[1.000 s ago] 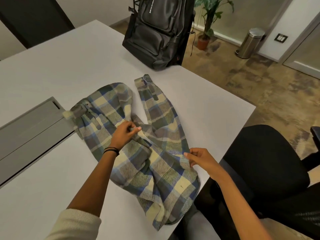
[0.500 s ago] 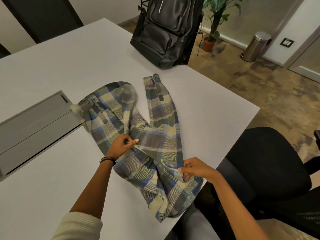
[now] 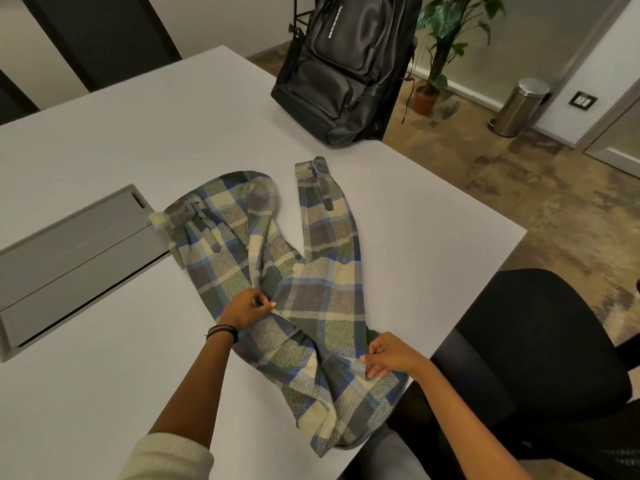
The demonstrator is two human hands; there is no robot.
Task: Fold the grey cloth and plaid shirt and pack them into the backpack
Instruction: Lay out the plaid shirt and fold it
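Note:
The plaid shirt [image 3: 311, 299], in blue, green and cream checks, lies spread on the white table [image 3: 104, 150] with both sleeves pointing away from me. Its lower part hangs over the near table edge. My left hand [image 3: 247, 308] pinches a fold of the shirt near its middle. My right hand [image 3: 388, 355] pinches the shirt's right edge close to the table edge. The black backpack [image 3: 343, 64] stands upright at the table's far edge, well beyond the sleeves. No grey cloth is visible.
A grey cable-tray lid [image 3: 69, 258] is set into the table at the left, touching one sleeve cuff. A black office chair [image 3: 530, 358] stands at the right, by the table edge. Farther off stand a potted plant [image 3: 440, 46] and a steel bin [image 3: 519, 105] on the floor.
Both hands have drawn back toward me along the shirt, still pinching the cloth. The shirt body has been pulled flatter and the sleeves lie straighter.

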